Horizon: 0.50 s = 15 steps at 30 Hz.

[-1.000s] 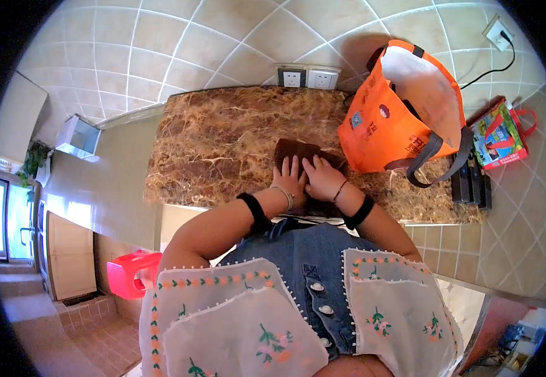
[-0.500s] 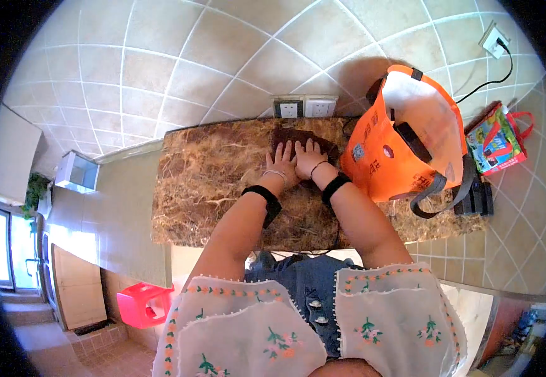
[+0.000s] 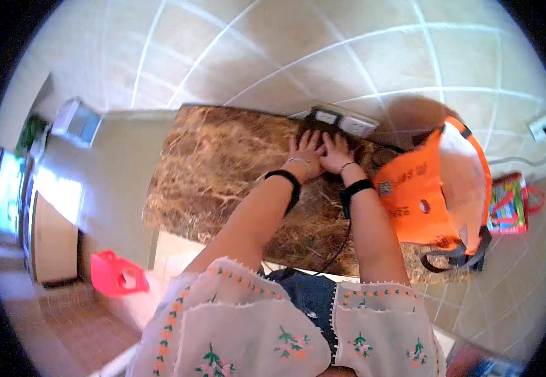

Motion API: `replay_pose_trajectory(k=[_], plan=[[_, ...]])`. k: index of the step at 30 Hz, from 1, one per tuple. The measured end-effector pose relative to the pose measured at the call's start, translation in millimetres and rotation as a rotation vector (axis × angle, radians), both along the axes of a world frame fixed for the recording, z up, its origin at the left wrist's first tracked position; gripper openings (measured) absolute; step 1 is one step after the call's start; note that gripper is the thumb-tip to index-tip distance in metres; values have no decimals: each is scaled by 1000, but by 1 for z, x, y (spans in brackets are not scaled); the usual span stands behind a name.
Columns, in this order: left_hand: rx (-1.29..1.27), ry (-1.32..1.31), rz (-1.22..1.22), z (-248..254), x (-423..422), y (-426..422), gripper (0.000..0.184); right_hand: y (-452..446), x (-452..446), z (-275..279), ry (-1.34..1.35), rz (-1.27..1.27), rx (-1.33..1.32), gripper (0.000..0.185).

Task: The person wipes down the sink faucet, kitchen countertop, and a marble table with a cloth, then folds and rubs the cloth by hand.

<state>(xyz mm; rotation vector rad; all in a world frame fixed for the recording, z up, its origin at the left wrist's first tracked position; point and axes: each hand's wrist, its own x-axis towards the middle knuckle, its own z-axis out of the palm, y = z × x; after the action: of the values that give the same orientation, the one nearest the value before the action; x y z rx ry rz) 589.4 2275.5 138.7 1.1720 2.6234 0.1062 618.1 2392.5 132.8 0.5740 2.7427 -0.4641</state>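
Both palms press down side by side on a dark brown, flat, cloth-like thing (image 3: 312, 126) at the back of the marbled counter (image 3: 223, 169). My left hand (image 3: 305, 154) has its fingers stretched and slightly spread. Beside it, my right hand (image 3: 337, 154) also lies flat with fingers apart, and the thumbs are close together. Black bands wrap both wrists. Most of the brown thing is hidden under the hands, so its exact kind does not show.
An orange bag (image 3: 411, 195) with black straps stands right of my hands. Wall sockets (image 3: 342, 119) sit just behind them. A dark cord (image 3: 342, 245) runs over the counter's front edge. A colourful bag (image 3: 509, 204) is at far right, a pink stool (image 3: 119, 276) low on the left.
The view has tilted and turned, so the counter, sockets and orange bag appear shifted and slanted. Both hands stay flat on the brown thing, nearer the sockets in view.
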Motion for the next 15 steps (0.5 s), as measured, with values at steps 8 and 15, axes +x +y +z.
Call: replay_pose_trajectory(k=[8, 15], plan=[[-59, -49, -11, 12, 14, -57, 61, -49, -2, -11, -122, 47, 79, 79], [22, 87, 41, -31, 23, -150, 73, -161, -1, -5, -228, 144, 181, 82]])
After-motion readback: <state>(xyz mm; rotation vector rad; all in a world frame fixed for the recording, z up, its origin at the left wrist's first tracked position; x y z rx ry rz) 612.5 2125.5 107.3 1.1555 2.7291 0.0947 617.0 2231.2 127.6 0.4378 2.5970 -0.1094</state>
